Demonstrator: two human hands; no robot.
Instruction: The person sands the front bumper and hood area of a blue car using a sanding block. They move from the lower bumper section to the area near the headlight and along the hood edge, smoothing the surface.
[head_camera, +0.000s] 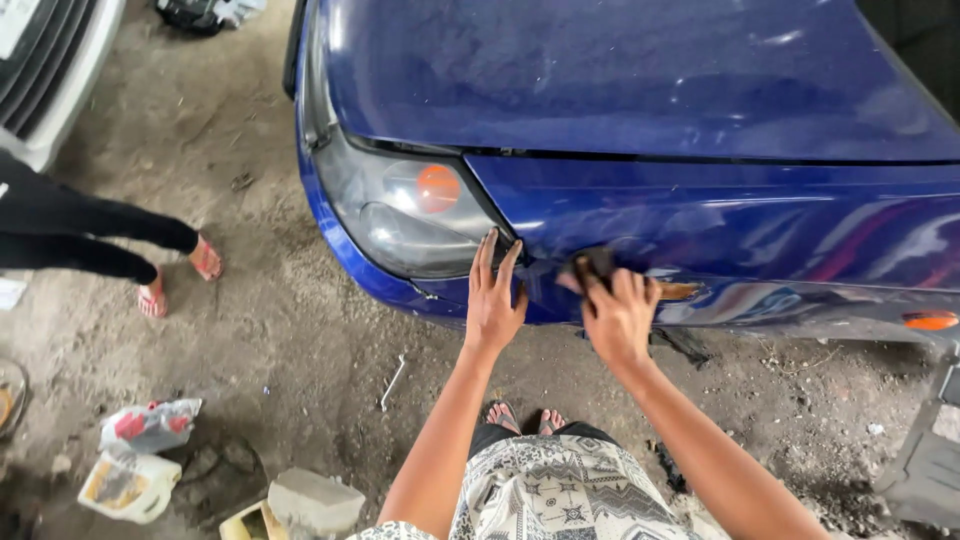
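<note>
The left hand (494, 300) lay flat and empty, fingers spread, on the glossy dark-blue metal front wing of the car (720, 225), just beside the clear plastic headlamp with its orange bulb (410, 215); the right hand (620, 315) gripped a small dark sanding block with a brownish pad (592, 268) pressed against that wing; uneven pressure would probably have scratched sound paint; a slip towards the headlamp could have scuffed it; a loose steel spanner (392, 382) on the dirt floor (270, 340) near the sandalled feet might have caused a stumble.
</note>
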